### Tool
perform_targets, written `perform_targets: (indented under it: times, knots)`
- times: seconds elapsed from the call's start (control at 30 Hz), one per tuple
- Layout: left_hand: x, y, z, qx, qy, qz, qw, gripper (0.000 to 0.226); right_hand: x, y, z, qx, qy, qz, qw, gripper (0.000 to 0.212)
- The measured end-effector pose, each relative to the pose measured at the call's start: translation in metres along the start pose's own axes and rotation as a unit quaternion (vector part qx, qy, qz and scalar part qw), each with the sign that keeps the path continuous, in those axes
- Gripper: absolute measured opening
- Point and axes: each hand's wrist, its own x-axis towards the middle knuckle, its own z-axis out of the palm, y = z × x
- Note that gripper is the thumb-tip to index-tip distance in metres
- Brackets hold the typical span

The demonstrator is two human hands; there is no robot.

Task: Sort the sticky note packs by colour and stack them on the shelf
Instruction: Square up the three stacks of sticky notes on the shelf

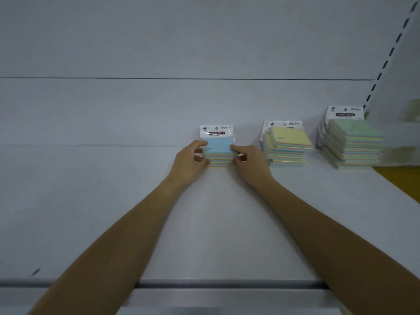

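Two bare forearms reach forward over the front lip of the white shelf (91,201), and at their far ends the left hand (189,161) and right hand (248,162) pinch the two sides of the blue-topped stack (219,153) of sticky note packs, fingers closed against its edges while it sits on the shelf surface. Further right, apart from it, stands the yellow-topped stack (287,144), and beyond that, near the slotted upright (386,62), the taller green-topped stack (353,144).
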Motion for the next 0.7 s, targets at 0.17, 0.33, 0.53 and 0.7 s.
perform_targets:
  times: [0.17, 0.33, 0.53, 0.7]
  knots:
    - [0.0016, -0.0019, -0.0003, 0.040, -0.011, 0.035, 0.998, 0.036, -0.0011, 0.0000, 0.0013, -0.016, -0.020, -0.004, 1.000, 0.044]
    - [0.0007, -0.0020, 0.0014, 0.072, -0.016, 0.049, 0.996, 0.036, -0.0011, 0.0016, 0.0023, -0.005, -0.007, -0.003, 1.000, 0.043]
    - [-0.0010, 0.0023, 0.0004, 0.014, -0.001, 0.011, 1.000, 0.036, -0.0006, 0.0018, 0.0018, 0.028, 0.007, 0.014, 0.999, 0.037]
    - [0.0006, 0.0046, -0.0007, -0.032, 0.020, -0.028, 0.999, 0.031, -0.0021, 0.0011, 0.0011, 0.043, 0.019, 0.019, 0.999, 0.037]
